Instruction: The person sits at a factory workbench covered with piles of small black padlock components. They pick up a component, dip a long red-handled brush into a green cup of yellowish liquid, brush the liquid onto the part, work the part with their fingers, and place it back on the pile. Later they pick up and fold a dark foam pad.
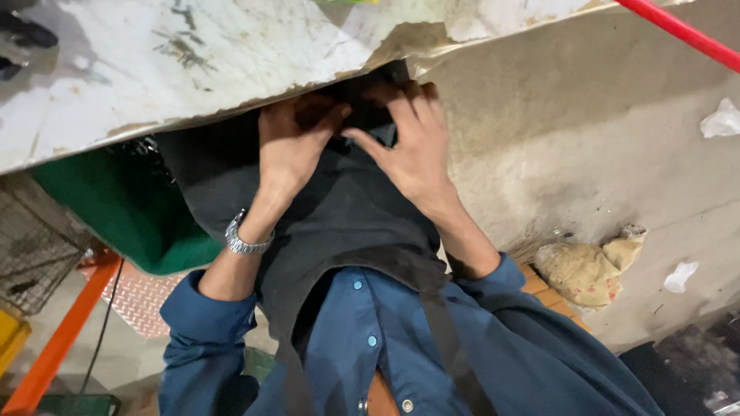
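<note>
- Nearest the camera was the person's own blue button-up shirt point(401, 347), its sleeves rolled back to the forearms, with a dark strap point(451, 339) running across the chest.
- Over the shirt hung a black fabric apron point(347, 223) (or a garment much like one); it spread from the chest up toward the edge of the bench.
- The left hand point(297, 142) lay on the upper part of the black cloth, a silver metal wristwatch point(245, 239) on its wrist. Its fingers point(327, 115) were curled and pinched into the cloth, right at the bench's edge.
- The right hand point(412, 142) sat just beside the left, also on the cloth. Its fingers point(370, 142) were bent and gripped a fold of the same black fabric; the tips of some were hidden in the shadow under the bench.
- The bunched cloth between both hands sat tucked against the underside of the worn white-painted bench point(193, 62), whose surface was scratched and stained.
- Left of the arms, below the bench, stood a green plastic bin point(116, 208), and further left a wire mesh panel point(35, 246) and an orange metal rail point(62, 339).
- On the right lay the grey concrete floor point(601, 154) with a crumpled tan rag point(590, 270) and scraps of white paper point(721, 119).
- A red bar point(682, 31) crossed the top right corner.
</note>
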A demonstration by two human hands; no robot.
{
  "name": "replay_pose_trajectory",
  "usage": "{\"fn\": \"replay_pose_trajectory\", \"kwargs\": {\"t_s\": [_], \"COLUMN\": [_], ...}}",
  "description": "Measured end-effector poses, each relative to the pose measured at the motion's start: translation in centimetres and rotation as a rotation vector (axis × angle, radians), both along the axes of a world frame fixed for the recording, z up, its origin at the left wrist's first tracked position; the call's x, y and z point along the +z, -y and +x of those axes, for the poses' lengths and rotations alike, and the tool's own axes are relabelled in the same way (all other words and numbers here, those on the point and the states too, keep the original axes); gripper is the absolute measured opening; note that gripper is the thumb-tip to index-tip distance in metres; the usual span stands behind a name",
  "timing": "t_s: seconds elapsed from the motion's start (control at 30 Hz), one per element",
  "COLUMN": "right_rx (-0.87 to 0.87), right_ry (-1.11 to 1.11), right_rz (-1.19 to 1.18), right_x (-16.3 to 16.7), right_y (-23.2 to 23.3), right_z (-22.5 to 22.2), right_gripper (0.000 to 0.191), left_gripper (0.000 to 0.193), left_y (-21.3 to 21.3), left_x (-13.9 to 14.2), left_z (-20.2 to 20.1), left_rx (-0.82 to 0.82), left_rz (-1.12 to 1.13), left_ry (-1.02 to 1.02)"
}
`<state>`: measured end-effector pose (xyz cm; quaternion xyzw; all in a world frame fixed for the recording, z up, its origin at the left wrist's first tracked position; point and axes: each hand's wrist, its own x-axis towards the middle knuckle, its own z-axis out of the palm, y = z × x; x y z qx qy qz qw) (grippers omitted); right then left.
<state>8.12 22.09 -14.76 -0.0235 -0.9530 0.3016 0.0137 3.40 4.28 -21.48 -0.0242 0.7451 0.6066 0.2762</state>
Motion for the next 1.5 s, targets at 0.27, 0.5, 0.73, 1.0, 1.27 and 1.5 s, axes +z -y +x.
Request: {"fn": "replay_pose_trajectory", "kwargs": {"t_s": [0.27, 0.5, 0.73, 1.0, 1.27, 1.5], "right_rx": [-0.27, -0.149, -0.229, -0.048, -0.12, -0.326], "right_ry": [0.163, 0.077, 0.056, 0.062, 0.063, 0.319], "right_rz": [-0.249, -0.082, -0.134, -0.187, -0.326, -0.599], "right_x": [0.2, 0.3, 0.1, 0.9, -0.1, -0.8], "right_y": [-0.3, -0.8, -0.3, -1.2, -1.4, -1.6], "right_z": [0.6, 1.1, 0.5, 0.8, 0.8, 1.1], "right_gripper": [0.037, 0.045, 0.027, 0.021, 0.019, 0.021], "left_gripper": [0.022, 0.033, 0.029, 0.024, 0.044, 0.041], "left_y": [-0.3, -1.0, -0.5, 0.5, 0.2, 1.4], "left_x": [0.8, 1.1, -0.4, -0.4, 0.6, -0.6], "left_z": [0.2, -0.5, -0.6, -0.9, -1.0, -2.0], "left_rx": [0.04, -0.101, -0.11, -0.137, -0.129, -0.201], "left_rz": [-0.017, -0.137, -0.09, -0.034, -0.07, 0.022], "left_ry": [-0.08, -0.299, -0.191, -0.158, -0.102, 0.046]}}
